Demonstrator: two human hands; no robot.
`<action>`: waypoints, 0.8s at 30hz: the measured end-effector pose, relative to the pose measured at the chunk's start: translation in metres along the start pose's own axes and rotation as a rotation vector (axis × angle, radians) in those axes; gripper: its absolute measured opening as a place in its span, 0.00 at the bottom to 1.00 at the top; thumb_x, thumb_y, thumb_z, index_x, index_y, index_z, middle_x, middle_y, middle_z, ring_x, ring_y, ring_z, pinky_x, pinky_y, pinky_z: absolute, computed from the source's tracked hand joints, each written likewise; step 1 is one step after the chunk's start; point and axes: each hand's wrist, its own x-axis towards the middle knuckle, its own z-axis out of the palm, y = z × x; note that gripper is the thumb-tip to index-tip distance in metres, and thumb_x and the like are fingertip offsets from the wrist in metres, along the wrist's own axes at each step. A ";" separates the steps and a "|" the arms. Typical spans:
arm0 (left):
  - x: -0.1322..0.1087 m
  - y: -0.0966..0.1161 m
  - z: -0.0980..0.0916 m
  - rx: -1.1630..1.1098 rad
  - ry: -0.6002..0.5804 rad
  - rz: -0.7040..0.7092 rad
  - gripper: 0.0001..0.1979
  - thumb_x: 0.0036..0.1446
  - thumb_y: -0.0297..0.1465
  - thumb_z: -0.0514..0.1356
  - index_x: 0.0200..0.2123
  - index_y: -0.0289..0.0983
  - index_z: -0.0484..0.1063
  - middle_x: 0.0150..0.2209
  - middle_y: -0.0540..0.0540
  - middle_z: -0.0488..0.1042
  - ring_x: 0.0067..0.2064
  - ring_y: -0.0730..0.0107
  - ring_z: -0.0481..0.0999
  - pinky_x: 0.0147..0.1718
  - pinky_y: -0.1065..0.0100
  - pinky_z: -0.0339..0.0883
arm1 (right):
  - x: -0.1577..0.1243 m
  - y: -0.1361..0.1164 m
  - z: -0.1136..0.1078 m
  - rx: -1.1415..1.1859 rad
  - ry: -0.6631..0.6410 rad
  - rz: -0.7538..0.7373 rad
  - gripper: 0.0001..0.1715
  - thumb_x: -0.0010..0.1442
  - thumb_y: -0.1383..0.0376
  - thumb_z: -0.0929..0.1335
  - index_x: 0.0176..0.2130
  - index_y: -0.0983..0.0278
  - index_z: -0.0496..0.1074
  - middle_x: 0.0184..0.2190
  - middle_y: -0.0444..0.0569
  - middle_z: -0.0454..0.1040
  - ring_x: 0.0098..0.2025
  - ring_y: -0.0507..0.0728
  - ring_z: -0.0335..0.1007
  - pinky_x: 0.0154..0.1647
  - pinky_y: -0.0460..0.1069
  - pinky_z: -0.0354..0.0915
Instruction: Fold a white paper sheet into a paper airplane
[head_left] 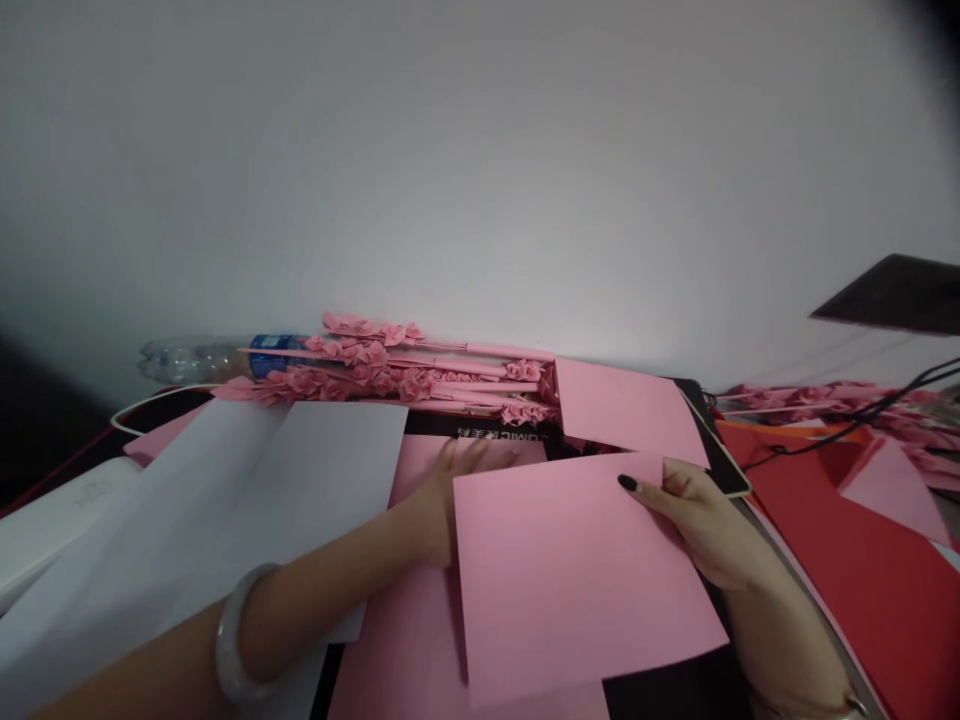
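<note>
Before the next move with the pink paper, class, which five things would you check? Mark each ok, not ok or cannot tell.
1. Right hand has a grip on the right edge of the rectangular pink paper sheet: ok.
2. Held sheet shows no fold or crease: ok.
3. Left hand lies flat on the lower pink paper sheet: cannot tell, because the held sheet hides part of the hand.
4. White paper sheets lie apart from the held sheet: ok, they are to its left.
5. Black cables are off the red paper sheet: not ok, they cross it.
</note>
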 end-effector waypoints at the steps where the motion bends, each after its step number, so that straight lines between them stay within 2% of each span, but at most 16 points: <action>1: 0.003 -0.003 0.002 0.010 -0.024 0.040 0.45 0.48 0.52 0.59 0.65 0.51 0.44 0.67 0.49 0.48 0.65 0.42 0.44 0.61 0.46 0.36 | 0.000 0.000 0.001 -0.011 -0.017 -0.003 0.16 0.48 0.61 0.75 0.37 0.66 0.77 0.30 0.51 0.80 0.29 0.57 0.75 0.29 0.51 0.71; 5: 0.016 -0.012 0.004 0.049 -0.134 0.103 0.39 0.56 0.50 0.53 0.66 0.53 0.39 0.69 0.49 0.40 0.66 0.35 0.37 0.57 0.35 0.32 | -0.001 0.003 0.005 -0.026 -0.079 0.010 0.15 0.52 0.63 0.73 0.41 0.64 0.76 0.35 0.52 0.80 0.33 0.56 0.76 0.35 0.51 0.71; 8: 0.023 -0.016 0.001 0.054 -0.145 0.082 0.35 0.59 0.49 0.50 0.66 0.54 0.40 0.68 0.50 0.40 0.66 0.37 0.36 0.58 0.36 0.33 | 0.000 0.004 0.007 0.002 -0.091 0.007 0.14 0.54 0.63 0.72 0.42 0.62 0.76 0.35 0.51 0.80 0.33 0.56 0.75 0.36 0.50 0.71; 13: 0.030 -0.020 -0.005 0.036 -0.148 0.085 0.33 0.59 0.50 0.50 0.65 0.55 0.44 0.68 0.50 0.42 0.67 0.39 0.36 0.57 0.34 0.32 | 0.000 0.006 0.005 0.021 -0.093 0.002 0.08 0.56 0.64 0.71 0.39 0.61 0.76 0.34 0.47 0.80 0.33 0.54 0.75 0.36 0.48 0.70; 18: 0.036 -0.024 -0.010 0.038 -0.130 0.068 0.33 0.58 0.52 0.50 0.64 0.52 0.49 0.68 0.49 0.43 0.67 0.40 0.38 0.58 0.37 0.33 | 0.000 0.008 0.002 0.000 -0.072 -0.016 0.07 0.56 0.64 0.71 0.38 0.61 0.76 0.34 0.48 0.80 0.33 0.54 0.75 0.36 0.48 0.70; 24: 0.042 -0.030 -0.007 0.057 -0.140 0.075 0.34 0.57 0.52 0.51 0.65 0.52 0.47 0.68 0.50 0.45 0.66 0.40 0.40 0.58 0.37 0.33 | 0.000 0.009 0.001 0.005 -0.053 -0.028 0.08 0.55 0.64 0.72 0.37 0.62 0.76 0.33 0.49 0.80 0.33 0.54 0.75 0.36 0.48 0.70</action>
